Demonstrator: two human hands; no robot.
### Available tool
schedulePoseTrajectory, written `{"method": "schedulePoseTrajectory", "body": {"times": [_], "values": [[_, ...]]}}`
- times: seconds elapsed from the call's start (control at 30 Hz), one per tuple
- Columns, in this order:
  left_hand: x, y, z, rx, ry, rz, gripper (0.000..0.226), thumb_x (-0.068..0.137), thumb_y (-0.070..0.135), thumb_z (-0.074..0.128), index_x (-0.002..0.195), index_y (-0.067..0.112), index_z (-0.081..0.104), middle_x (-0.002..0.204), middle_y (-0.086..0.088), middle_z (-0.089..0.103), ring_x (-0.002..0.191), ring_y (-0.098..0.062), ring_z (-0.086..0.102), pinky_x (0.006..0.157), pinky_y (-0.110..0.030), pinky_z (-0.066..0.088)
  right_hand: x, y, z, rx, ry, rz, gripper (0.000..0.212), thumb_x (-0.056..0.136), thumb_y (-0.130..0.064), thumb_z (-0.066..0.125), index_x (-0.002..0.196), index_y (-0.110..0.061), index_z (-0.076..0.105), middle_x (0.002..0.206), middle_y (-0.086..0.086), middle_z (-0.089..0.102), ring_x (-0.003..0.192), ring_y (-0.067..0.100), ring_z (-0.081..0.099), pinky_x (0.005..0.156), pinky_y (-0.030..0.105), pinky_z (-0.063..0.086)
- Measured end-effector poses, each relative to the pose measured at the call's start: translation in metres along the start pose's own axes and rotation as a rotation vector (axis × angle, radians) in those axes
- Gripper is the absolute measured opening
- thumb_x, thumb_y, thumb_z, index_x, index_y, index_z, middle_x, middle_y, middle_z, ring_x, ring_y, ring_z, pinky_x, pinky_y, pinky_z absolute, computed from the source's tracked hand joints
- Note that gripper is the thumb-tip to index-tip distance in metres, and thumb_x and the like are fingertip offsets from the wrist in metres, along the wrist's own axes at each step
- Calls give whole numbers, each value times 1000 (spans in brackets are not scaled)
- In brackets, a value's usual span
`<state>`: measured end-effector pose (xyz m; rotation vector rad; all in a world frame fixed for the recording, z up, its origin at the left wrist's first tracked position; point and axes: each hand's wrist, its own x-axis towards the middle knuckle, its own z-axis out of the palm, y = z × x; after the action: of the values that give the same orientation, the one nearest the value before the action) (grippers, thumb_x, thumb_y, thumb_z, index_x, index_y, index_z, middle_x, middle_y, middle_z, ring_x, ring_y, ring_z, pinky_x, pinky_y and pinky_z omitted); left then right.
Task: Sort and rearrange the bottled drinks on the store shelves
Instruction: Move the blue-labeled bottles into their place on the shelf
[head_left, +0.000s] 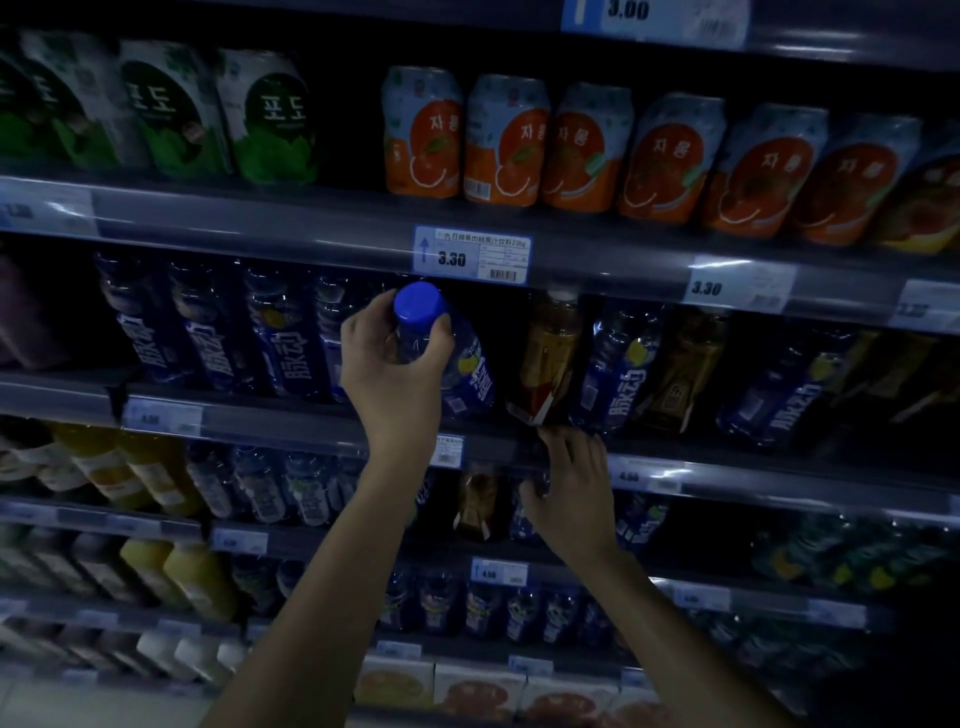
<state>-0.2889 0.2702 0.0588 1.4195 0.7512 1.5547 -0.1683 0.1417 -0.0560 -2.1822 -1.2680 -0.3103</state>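
My left hand (389, 358) grips a blue-capped, blue-labelled drink bottle (467, 374) by its neck, tilted toward me at the front of the second shelf. To its left stands a row of matching blue bottles (283, 332). To its right an amber tea bottle (550, 353) stands between it and another blue bottle (618, 369). My right hand (571, 488) rests lower, fingers spread over the shelf edge (498, 441) below the amber bottle, with nothing visibly held.
Orange cans (509, 140) and green cans (270, 114) fill the shelf above. More blue and amber bottles mix at the right (784, 384). Lower shelves hold yellow juice bottles (197, 577), small dark bottles (483, 603) and cartons (478, 691). Price tags (470, 254) line the shelf rails.
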Motion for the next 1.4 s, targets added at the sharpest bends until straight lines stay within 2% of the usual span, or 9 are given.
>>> {"method": "schedulePoseTrajectory", "body": {"times": [0.17, 0.33, 0.43, 0.53, 0.67, 0.87, 1.03, 1.17, 1.4], "values": [[5, -8, 12, 11, -32, -39, 32, 79, 36, 75, 107, 36, 59, 108, 17, 54, 99, 3, 59, 91, -18, 49, 0, 0, -1, -12, -9, -6, 55, 77, -25, 53, 126, 0, 55, 117, 16, 56, 112, 34, 48, 101, 55, 37], [4, -16, 24, 27, -62, -53, 41, 77, 49, 72, 113, 38, 57, 111, 19, 51, 104, 4, 54, 87, -13, 44, 0, 2, 0, -13, -18, -11, 56, 74, -16, 65, 127, -1, 54, 117, 15, 55, 113, 34, 48, 101, 54, 37], [1, -21, 27, 13, -99, -52, 39, 74, 55, 70, 107, 54, 50, 111, 25, 52, 101, 12, 53, 85, -15, 46, 1, 2, -1, -12, -14, -16, 55, 73, -15, 67, 126, -2, 54, 116, 14, 55, 112, 31, 44, 101, 53, 38], [2, -29, 33, 5, -129, -91, 51, 72, 55, 73, 117, 39, 55, 118, 15, 56, 108, -7, 58, 92, -30, 51, 1, 4, 0, -9, -13, -27, 55, 73, -15, 67, 125, -4, 54, 116, 13, 54, 113, 31, 46, 101, 53, 38], [5, -36, 39, -12, -127, -115, 58, 68, 55, 76, 118, 32, 59, 117, 14, 59, 107, -1, 58, 87, -12, 47, 1, 6, 1, 9, -5, -44, 56, 74, -17, 66, 128, -6, 52, 118, 12, 53, 113, 29, 44, 101, 51, 38], [3, -52, 45, -15, -131, -128, 46, 68, 47, 80, 103, 58, 52, 117, 18, 58, 105, 7, 57, 87, -17, 50, 1, 7, 3, 33, 17, -51, 57, 73, -17, 69, 126, -5, 53, 120, 12, 52, 115, 26, 39, 99, 53, 39], [1, -62, 42, 88, -145, -84, 53, 71, 46, 79, 108, 65, 46, 115, 30, 52, 106, 18, 50, 83, -4, 43, 1, 8, 5, 21, 21, -43, 59, 73, -18, 72, 127, -5, 53, 121, 11, 52, 118, 25, 40, 101, 53, 38], [-15, -82, 35, 169, -135, -113, 70, 71, 46, 78, 131, 40, 42, 124, 20, 47, 110, 10, 46, 93, -13, 41, 1, 9, 6, 20, 15, -47, 58, 75, -17, 70, 128, -5, 52, 123, 10, 52, 120, 26, 42, 102, 53, 37], [-21, -91, 42, 344, -184, -173, 84, 66, 46, 82, 134, 22, 41, 124, 7, 46, 107, -7, 48, 82, -12, 39, 1, 9, 7, 10, 10, -46, 61, 76, -18, 73, 131, -5, 50, 126, 10, 51, 122, 26, 41, 105, 53, 35]]}}
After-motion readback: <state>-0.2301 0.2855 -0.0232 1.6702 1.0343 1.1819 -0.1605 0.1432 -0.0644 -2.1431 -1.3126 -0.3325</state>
